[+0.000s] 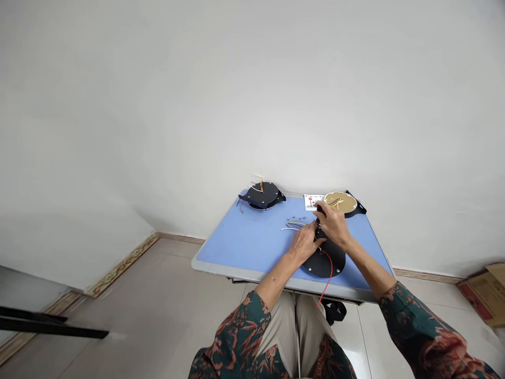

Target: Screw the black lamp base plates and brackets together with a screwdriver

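Observation:
Both my hands work close together over a black round housing (322, 261) lying near the front of the blue table (244, 247). My left hand (303, 245) has its fingertips pinched on the housing's raised upper part. My right hand (333, 223) grips that same dark part from above, partly hiding it. A red wire (327, 279) runs from the housing over the table's front edge. Just left of my fingers lie loose wires (291, 227) and a row of several small screws (296, 217). A second black housing (262, 195) with coloured wires (258, 181) sits at the far left, and a tan round disc (340, 202) sits at the far right.
A white printed card (313, 201) lies at the table's far edge. The table has a grey rim (276, 279). Beyond it stands a white wall. A cardboard box (487, 295) sits on the floor at right, and black bars (47, 326) reach in at lower left.

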Demonstrator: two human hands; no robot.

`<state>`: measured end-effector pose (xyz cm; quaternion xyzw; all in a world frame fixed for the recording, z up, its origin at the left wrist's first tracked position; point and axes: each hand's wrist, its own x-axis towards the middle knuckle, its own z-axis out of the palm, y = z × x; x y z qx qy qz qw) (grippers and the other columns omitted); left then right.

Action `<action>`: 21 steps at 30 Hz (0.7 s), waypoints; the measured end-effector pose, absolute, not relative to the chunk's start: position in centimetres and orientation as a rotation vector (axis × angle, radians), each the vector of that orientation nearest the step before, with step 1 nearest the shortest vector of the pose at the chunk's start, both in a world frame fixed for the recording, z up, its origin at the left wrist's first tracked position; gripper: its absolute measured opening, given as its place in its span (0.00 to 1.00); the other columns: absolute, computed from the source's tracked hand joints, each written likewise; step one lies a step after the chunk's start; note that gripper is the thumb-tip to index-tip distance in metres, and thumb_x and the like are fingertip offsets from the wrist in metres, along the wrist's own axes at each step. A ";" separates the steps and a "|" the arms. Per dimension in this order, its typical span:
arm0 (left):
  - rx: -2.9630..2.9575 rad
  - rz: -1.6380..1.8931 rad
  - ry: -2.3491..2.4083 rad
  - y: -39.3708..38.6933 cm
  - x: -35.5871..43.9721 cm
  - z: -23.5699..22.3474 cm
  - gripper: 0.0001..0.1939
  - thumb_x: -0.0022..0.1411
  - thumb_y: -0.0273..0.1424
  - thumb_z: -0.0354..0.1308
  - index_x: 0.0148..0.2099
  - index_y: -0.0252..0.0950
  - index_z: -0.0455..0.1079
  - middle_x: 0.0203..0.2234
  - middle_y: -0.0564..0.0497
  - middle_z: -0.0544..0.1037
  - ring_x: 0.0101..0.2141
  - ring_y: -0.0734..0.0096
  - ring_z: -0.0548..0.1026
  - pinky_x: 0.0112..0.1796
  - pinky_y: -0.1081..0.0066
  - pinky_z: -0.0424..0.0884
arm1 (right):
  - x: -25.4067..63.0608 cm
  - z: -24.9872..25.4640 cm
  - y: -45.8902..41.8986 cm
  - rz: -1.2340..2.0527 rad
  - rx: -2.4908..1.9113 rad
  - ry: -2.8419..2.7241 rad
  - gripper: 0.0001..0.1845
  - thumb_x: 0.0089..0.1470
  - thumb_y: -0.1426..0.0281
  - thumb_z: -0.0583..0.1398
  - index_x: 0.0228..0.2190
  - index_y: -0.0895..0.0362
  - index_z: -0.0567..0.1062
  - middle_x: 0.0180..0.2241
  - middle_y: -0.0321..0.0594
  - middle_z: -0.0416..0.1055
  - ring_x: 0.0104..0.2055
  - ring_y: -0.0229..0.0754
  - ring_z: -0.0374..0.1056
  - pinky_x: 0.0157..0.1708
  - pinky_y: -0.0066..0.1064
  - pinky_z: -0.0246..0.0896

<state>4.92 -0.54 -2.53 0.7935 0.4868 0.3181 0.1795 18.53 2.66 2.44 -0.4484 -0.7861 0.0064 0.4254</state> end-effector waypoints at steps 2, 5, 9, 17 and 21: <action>2.237 0.925 1.356 -0.5 4.9 -2.6 0.22 0.62 0.32 0.64 0.56 0.35 0.64 0.46 0.42 0.78 0.49 0.53 0.76 0.50 0.56 0.72 | 19.9 2.7 3.5 0.280 -0.937 -2.013 0.09 0.61 0.69 0.55 0.42 0.55 0.74 0.33 0.40 0.77 0.33 0.43 0.72 0.38 0.35 0.67; 2.238 0.969 1.315 -0.6 4.9 -2.7 0.23 0.62 0.30 0.64 0.58 0.36 0.64 0.49 0.44 0.78 0.51 0.56 0.76 0.53 0.57 0.71 | 21.7 3.2 4.3 0.610 -0.764 -2.041 0.12 0.62 0.68 0.53 0.44 0.55 0.72 0.30 0.37 0.74 0.30 0.40 0.69 0.35 0.34 0.68; 2.235 0.995 1.332 -0.5 5.0 -2.3 0.12 0.66 0.29 0.60 0.52 0.38 0.70 0.46 0.46 0.80 0.48 0.59 0.78 0.51 0.61 0.71 | 22.3 4.1 3.7 0.629 -0.805 -2.105 0.16 0.60 0.73 0.51 0.47 0.55 0.72 0.33 0.38 0.75 0.31 0.38 0.69 0.36 0.33 0.68; 2.167 0.970 1.535 -0.4 5.6 -1.8 0.09 0.66 0.21 0.56 0.45 0.36 0.75 0.41 0.45 0.82 0.42 0.59 0.80 0.44 0.64 0.72 | 20.0 4.0 2.0 0.295 -1.005 -2.099 0.15 0.62 0.67 0.58 0.50 0.53 0.76 0.42 0.43 0.76 0.37 0.42 0.71 0.41 0.36 0.67; 2.250 0.946 1.530 -0.5 5.5 -2.2 0.10 0.67 0.22 0.56 0.48 0.36 0.73 0.43 0.46 0.81 0.45 0.59 0.79 0.46 0.63 0.72 | 19.8 3.6 2.1 0.114 -1.125 -2.004 0.15 0.58 0.67 0.63 0.48 0.52 0.79 0.34 0.40 0.73 0.33 0.43 0.69 0.39 0.36 0.65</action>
